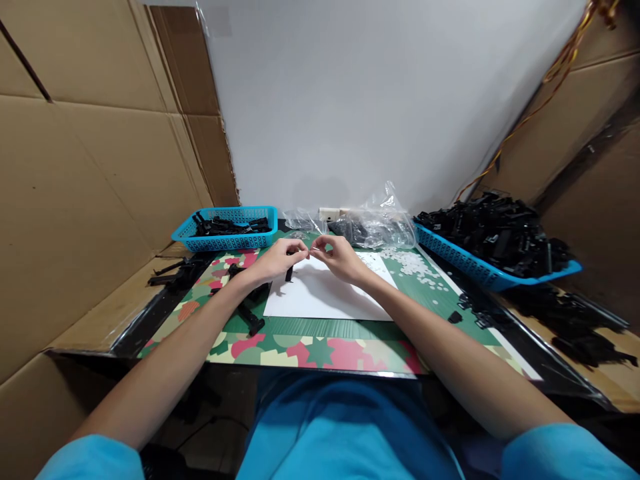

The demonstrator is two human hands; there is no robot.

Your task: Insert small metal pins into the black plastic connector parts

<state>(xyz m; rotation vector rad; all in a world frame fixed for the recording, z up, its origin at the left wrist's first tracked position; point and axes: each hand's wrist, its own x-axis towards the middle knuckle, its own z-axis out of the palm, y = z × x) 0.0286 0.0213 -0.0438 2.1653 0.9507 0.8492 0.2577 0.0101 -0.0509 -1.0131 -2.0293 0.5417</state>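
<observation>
Above a white sheet of paper (320,301), my two hands meet with their fingertips almost touching. My left hand (281,259) is closed around a small black part (289,273), whose lower end sticks out below the fingers. Thumb and forefinger of my right hand (341,259) are pinched together; whatever is between them is too small to make out. Several long black plastic parts (253,321) lie left of the paper, partly hidden by my left forearm. Small white round pieces (413,263) are scattered on the paper's right side and beyond it.
A blue basket (185,235) of black parts stands at the back left, and a fuller blue basket (480,275) at the right. Clear plastic bags (385,223) lie against the wall. More black parts (575,320) rest at the right edge. Cardboard (100,167) walls the left side.
</observation>
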